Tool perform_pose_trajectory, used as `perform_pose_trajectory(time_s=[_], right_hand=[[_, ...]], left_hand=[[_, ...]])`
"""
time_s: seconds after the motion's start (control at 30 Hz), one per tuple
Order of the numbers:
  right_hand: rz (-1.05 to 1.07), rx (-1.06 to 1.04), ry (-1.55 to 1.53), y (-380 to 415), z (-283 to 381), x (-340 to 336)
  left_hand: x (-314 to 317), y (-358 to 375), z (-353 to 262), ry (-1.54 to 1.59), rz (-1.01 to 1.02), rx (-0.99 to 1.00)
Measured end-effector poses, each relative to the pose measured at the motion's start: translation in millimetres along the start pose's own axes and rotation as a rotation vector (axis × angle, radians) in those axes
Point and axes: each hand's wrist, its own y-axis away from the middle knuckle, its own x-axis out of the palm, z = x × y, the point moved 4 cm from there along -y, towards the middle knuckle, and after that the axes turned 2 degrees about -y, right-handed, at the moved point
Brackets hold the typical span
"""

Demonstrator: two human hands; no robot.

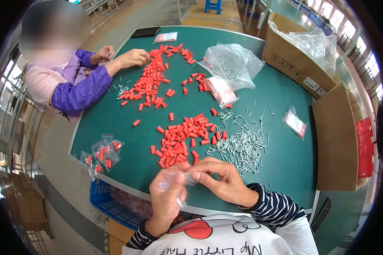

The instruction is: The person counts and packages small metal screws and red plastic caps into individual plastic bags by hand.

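My left hand [168,195] is closed around a small clear plastic bag [189,179] at the table's near edge. The fingers of my right hand [221,180] pinch the bag's upper edge. Whether anything lies inside the bag I cannot make out. Just beyond my hands is a heap of red tapered plastic caps [178,138]. To its right lies a spread pile of silver screws or pins [242,148].
A co-worker's hand [134,58] reaches to another pile of red caps [147,83]. Filled small bags [102,154] lie at left, above a blue basket [104,202]. A large plastic bag [238,63], packs of bags [294,123] and cardboard boxes [336,140] sit to the right.
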Motion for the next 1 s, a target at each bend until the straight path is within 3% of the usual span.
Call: perform_pose_trajectory(time_s=[0.2,0.3,0.37,0.4,0.5,0.53,0.63,0.83,0.9,1.0], right_hand=[[-0.046,0.189,-0.169,4,-6,-21],[-0.092,0.281,-0.337,2,-6,-27],[-0.114,0.327,-0.393,1,-10,-31],[-0.105,0.325,-0.385,0,-8,-33],[-0.053,0.335,-0.275,2,-8,-38],[-0.045,0.31,-0.262,3,-9,-38],[-0.058,0.243,-0.258,5,-11,-37],[-0.05,0.306,-0.212,8,-9,-43],[-0.044,0.316,-0.135,9,-11,-45],[0.01,0.119,0.029,7,-4,-44]], left_hand=[[13,-5,7,-0.185,0.025,-0.017],[16,-9,9,-0.122,-0.065,-0.044],[9,-13,12,0.075,-0.012,-0.058],[6,-15,12,0.174,0.016,-0.067],[5,-18,7,0.021,0.049,-0.141],[12,-19,1,-0.268,0.069,-0.054],[19,-21,0,-0.463,0.096,-0.006],[17,-23,1,-0.405,0.076,0.005],[24,-26,-1,-0.517,0.135,0.068],[24,-29,-1,-0.62,0.197,0.099]])
